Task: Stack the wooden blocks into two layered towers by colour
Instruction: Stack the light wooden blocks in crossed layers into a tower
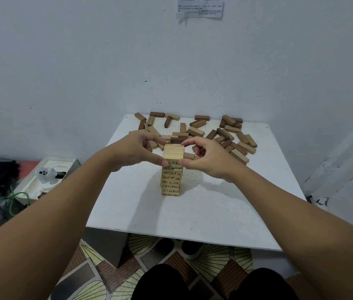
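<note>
A tall tower of light wooden blocks (171, 176) with printed numbers stands in the middle of the white table (192, 213). Its top layer (173, 150) is three light blocks side by side. My left hand (137, 151) pinches the tower's top from the left, thumb on the near face and fingers at the far edge. My right hand (207, 154) pinches it from the right in the same way. Behind the tower lies a scattered heap of loose dark and light blocks (225, 135) across the table's far half.
The table sits in a corner between two white walls, a paper sheet (199, 8) taped high up. A white tray (45, 176) with small items, dark cloth and a green cable lie on the floor at left. My knees are below the table's near edge.
</note>
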The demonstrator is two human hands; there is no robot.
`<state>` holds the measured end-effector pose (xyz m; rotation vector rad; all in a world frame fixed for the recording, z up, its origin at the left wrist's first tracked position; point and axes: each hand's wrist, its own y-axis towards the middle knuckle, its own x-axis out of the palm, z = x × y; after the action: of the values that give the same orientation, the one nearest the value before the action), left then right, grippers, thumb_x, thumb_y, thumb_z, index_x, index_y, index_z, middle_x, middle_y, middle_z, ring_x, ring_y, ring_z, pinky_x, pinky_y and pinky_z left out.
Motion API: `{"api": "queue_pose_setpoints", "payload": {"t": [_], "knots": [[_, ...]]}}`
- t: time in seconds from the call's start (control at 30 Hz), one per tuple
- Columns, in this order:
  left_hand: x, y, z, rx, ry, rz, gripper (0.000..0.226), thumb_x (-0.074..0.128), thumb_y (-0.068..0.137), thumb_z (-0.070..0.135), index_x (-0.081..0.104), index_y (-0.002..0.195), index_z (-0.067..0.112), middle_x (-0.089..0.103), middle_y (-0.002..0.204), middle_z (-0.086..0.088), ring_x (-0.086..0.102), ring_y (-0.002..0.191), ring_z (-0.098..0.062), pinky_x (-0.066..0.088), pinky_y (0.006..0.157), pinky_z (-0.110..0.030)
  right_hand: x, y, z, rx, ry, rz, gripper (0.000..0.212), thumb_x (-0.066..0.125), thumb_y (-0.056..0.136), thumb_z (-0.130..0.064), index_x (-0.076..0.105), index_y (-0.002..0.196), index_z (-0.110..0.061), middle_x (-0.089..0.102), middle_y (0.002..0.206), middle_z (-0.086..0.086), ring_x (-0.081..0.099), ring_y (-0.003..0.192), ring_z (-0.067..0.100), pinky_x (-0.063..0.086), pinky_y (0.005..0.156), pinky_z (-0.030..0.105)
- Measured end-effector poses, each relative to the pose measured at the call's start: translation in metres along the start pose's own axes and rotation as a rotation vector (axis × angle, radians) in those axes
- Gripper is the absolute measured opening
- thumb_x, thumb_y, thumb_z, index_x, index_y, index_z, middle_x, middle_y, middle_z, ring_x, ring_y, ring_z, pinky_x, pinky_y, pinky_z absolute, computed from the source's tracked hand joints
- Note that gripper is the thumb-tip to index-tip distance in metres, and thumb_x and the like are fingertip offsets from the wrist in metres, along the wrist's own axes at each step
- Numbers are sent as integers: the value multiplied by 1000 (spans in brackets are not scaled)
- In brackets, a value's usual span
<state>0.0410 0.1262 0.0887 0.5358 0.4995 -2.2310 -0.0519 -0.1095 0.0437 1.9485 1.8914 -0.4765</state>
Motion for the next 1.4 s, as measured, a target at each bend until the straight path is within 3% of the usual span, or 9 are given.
{"api": "queue_pose_setpoints", "payload": {"t": [0.37,0.77,0.97,1.1,1.23,1.4], "knots": [[1,0,-1,6,-9,2,61,98,64,23,75,120,30,39,75,5,39,64,-7,35,52,-18,-1,-1,1,-4,3,-1,52,86,72,-51,67,119,-42,47,89,-4,45,73,11,43,65,36],[0,-4,3,-27,9,-3,68,98,57,31,74,120,33,42,77,4,40,70,-12,34,57,-26,0,-2,-1,-13,-24,4,62,82,63,-64,66,120,-44,49,92,-5,47,76,11,45,67,35],[-1,-11,8,-55,2,33,71,99,59,29,69,123,38,44,78,2,43,68,-11,35,60,-26,-4,-8,1,10,-32,27,72,79,65,-69,61,131,-43,52,96,-5,54,83,17,51,75,41],[0,-19,16,-44,-16,95,74,97,67,21,61,131,33,44,78,2,46,70,-10,39,67,-24,-9,-23,6,29,22,79,52,66,84,-66,63,128,-39,63,103,5,62,95,21,54,88,44],[14,-23,32,21,63,167,53,85,85,22,58,131,30,53,77,3,54,72,-8,47,73,-27,-18,-43,19,51,26,171,19,61,100,-38,67,118,-35,59,90,-3,53,73,3,47,71,25],[57,-22,70,149,308,332,25,70,96,35,62,119,28,60,80,0,59,75,-17,49,63,-31,-36,-66,49,127,-142,289,18,58,101,-38,67,117,-35,63,93,-3,57,80,4,50,73,28]]}}
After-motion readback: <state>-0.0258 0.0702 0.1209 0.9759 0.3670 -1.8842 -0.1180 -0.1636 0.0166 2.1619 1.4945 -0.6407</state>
